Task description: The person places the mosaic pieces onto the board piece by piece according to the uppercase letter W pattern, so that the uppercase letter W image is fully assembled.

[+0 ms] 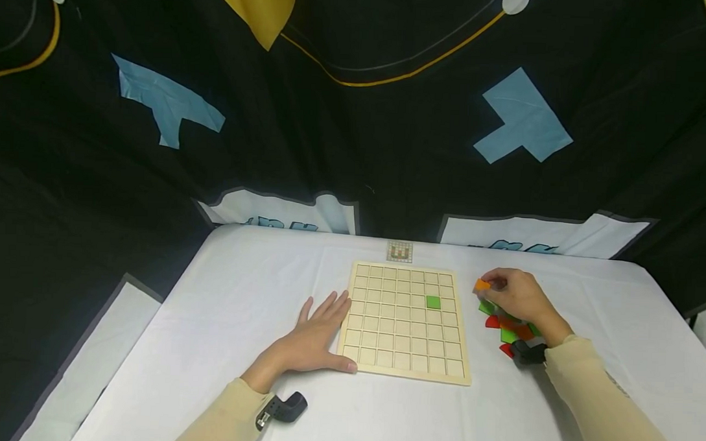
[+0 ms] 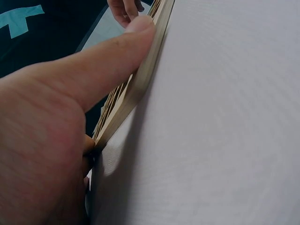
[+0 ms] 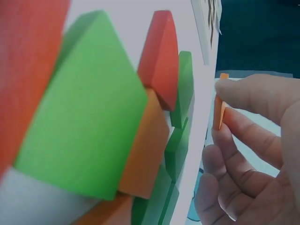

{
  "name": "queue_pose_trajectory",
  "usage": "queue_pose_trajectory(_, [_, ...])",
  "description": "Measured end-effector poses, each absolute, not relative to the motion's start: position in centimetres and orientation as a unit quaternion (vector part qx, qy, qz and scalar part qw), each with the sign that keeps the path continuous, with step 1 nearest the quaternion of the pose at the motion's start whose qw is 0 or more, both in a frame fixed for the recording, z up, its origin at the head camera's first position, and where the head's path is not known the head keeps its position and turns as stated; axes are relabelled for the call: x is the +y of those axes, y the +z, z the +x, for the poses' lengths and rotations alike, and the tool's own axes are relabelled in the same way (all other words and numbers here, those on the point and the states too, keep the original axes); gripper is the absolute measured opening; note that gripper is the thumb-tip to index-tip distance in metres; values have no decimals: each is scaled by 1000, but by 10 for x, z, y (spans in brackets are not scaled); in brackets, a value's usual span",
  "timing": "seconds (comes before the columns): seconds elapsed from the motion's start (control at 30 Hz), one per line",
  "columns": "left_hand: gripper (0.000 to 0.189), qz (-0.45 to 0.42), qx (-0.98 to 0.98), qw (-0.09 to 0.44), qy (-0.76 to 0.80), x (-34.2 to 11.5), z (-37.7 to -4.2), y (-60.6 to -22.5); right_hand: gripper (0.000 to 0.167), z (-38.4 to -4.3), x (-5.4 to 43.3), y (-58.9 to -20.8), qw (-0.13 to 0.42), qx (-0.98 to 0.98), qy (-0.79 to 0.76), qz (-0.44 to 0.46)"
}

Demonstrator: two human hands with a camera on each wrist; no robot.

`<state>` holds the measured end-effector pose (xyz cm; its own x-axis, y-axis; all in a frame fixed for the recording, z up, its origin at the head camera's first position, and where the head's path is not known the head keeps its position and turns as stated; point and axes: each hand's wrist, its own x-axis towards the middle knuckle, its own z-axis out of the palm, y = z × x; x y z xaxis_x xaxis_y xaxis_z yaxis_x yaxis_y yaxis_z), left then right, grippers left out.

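A square wooden grid board (image 1: 404,344) lies flat on the white-covered table, with one green square tile (image 1: 433,302) set in a cell right of its middle. My left hand (image 1: 310,342) rests at the board's left side with fingers spread. Its thumb (image 2: 112,63) lies on the near edge in the left wrist view. To the right of the board, my right hand (image 1: 516,294) pinches a small orange tile (image 3: 218,112) between thumb and fingers, above a loose pile. The pile has green (image 3: 89,117), red (image 3: 159,54) and orange (image 3: 146,150) pieces, partly hidden under the hand.
A small card (image 1: 400,252) with a coloured grid pattern lies just beyond the board's far edge. White cloth (image 1: 258,269) covers the table. Behind it hangs a black curtain (image 1: 355,149) with blue and yellow shapes. Each wrist carries a black camera (image 1: 288,408).
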<state>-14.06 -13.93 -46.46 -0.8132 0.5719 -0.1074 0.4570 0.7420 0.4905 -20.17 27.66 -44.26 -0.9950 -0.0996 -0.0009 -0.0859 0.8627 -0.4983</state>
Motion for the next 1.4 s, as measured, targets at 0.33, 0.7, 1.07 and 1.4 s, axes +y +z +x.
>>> queue_pose_trajectory(0.33, [123, 279, 925, 125, 224, -139, -141, -464, 30, -193, 267, -437, -7, 961, -270, -62])
queue_pose_trajectory(0.7, [123, 283, 924, 122, 225, -140, -140, -465, 28, -183, 254, -434, -37, 948, -297, -109])
queue_pose_trajectory(1.07, [123, 283, 924, 124, 227, -141, -140, -465, 26, -173, 240, -433, -49, 937, -309, -157])
queue_pose_trajectory(1.4, [124, 282, 925, 125, 222, -140, -140, -464, 26, -166, 231, -437, -56, 934, -308, -172])
